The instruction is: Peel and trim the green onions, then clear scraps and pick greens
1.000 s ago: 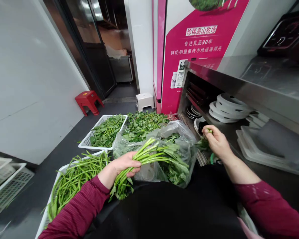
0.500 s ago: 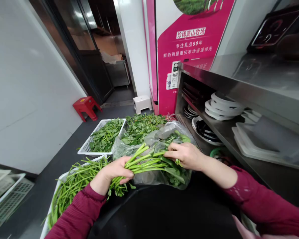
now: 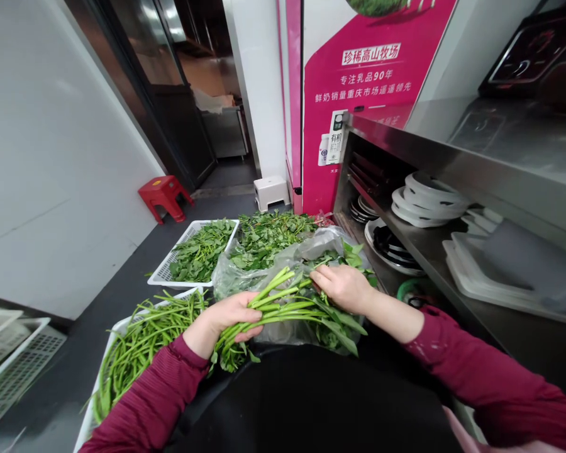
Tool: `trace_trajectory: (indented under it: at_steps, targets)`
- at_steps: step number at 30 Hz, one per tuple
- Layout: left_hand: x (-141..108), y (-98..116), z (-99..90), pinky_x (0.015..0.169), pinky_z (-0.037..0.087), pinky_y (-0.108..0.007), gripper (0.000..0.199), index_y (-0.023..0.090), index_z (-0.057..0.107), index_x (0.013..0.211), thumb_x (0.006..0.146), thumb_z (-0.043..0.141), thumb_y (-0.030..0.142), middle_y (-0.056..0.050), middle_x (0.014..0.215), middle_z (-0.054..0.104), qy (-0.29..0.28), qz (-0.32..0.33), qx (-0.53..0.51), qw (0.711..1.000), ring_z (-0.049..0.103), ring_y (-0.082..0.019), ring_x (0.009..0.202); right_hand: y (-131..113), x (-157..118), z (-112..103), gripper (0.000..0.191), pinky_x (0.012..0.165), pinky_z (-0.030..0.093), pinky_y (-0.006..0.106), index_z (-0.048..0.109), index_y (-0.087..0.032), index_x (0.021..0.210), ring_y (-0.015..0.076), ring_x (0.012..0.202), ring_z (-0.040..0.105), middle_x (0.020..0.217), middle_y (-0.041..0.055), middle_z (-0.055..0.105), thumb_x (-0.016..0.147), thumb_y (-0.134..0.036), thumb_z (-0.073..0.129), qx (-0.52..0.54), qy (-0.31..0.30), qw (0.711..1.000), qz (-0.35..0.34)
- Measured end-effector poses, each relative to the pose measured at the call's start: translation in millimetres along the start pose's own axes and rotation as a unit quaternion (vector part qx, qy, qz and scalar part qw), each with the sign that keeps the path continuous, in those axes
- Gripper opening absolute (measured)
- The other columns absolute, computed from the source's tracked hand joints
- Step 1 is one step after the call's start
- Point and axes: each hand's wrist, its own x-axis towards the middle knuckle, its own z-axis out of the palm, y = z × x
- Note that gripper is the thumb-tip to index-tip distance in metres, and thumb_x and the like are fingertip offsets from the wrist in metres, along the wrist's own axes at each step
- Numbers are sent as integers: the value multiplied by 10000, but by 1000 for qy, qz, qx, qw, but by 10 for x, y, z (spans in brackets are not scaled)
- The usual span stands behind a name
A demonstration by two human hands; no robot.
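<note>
My left hand point(image 3: 236, 316) is wrapped round a bunch of leafy greens point(image 3: 287, 310), whose long bare stems run to the right. At the leafy end, my right hand point(image 3: 344, 288) is closed with its fingers pinching among the stems and leaves; its fingertips are partly hidden. Beneath and behind the bunch lies a clear plastic bag point(image 3: 226, 272) with more leaves in and around it. Left of my left hand stands a white basket point(image 3: 90, 412) heaped with long green stems point(image 3: 141, 352). Farther off, another white basket point(image 3: 158, 275) holds leafy tops point(image 3: 202, 251).
On the right, a steel shelf unit point(image 3: 453, 154) holds stacked white dishes point(image 3: 422, 204). A red stool point(image 3: 165, 196) and a white stool point(image 3: 270, 189) stand near the doorway. White crates point(image 3: 23, 362) sit at the far left. A pink fridge panel point(image 3: 311, 182) stands ahead.
The view has shifted slightly. My right hand has turned more palm-down over the leafy end, and leaves now stick up behind it. My left hand keeps its hold on the bunch.
</note>
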Motion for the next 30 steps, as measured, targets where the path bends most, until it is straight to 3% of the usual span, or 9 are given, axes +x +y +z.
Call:
trace_trajectory:
  at_steps: [6,12,16,19,22,24,26,28,30]
  targets:
    - [35,-75,-66,310,296,-162,467,131,475,1076,732,653,391,30,524,526,96,14,-29,995,420,-65,327,96,-22,45,215,542,234,297,609,-142,904,125,595,441,671,39,534,895,-204,404,-16,38,998,-55]
    - [20,-69,-81,315,289,-153,452,133,459,1105,753,647,344,48,532,500,91,-6,-1,996,399,-54,355,187,-95,50,212,554,258,274,579,-157,724,114,578,424,650,26,508,862,-196,423,60,22,996,-59]
    - [32,-40,-86,316,285,-148,452,139,464,1095,752,646,370,51,534,494,85,-24,-1,996,394,-49,356,123,-94,32,179,555,301,241,564,-169,716,107,584,439,673,17,511,827,-189,425,184,-1,983,4]
    - [46,-23,-66,322,272,-138,449,144,467,1083,742,661,363,52,529,483,72,-26,-12,997,404,-52,378,113,-74,-4,195,589,363,238,539,-179,703,122,628,474,659,13,503,839,-211,402,355,7,930,98]
    - [34,-10,-39,335,254,-128,467,147,463,1109,738,672,339,58,518,467,66,-22,-28,997,404,-51,398,271,-139,-29,232,546,396,250,460,-196,652,127,577,471,618,5,486,856,-266,372,493,79,827,258]
    - [7,-8,-36,337,245,-131,451,149,462,1098,742,667,336,63,502,455,69,-19,-43,996,395,-50,390,439,-232,-55,213,478,388,243,425,-210,693,117,510,453,620,-7,486,868,-303,349,532,148,757,350]
    - [-20,-9,-44,338,250,-137,409,149,472,1053,741,667,326,60,497,455,71,-22,-52,996,406,-58,397,575,-312,-107,186,473,410,242,432,-219,766,115,517,484,686,-2,529,879,-345,356,534,193,727,386]
    - [-30,-9,-54,333,256,-143,383,147,474,1022,736,669,311,51,501,469,63,-28,-47,996,417,-68,404,613,-320,-180,179,541,455,260,479,-218,823,127,593,543,757,17,578,872,-376,410,501,184,762,366]
    - [-16,-2,-56,323,258,-152,386,144,465,1032,740,660,307,47,509,483,53,-30,-37,997,404,-67,386,539,-229,-247,187,633,473,279,549,-208,839,140,676,577,787,34,615,853,-377,470,452,110,838,287]
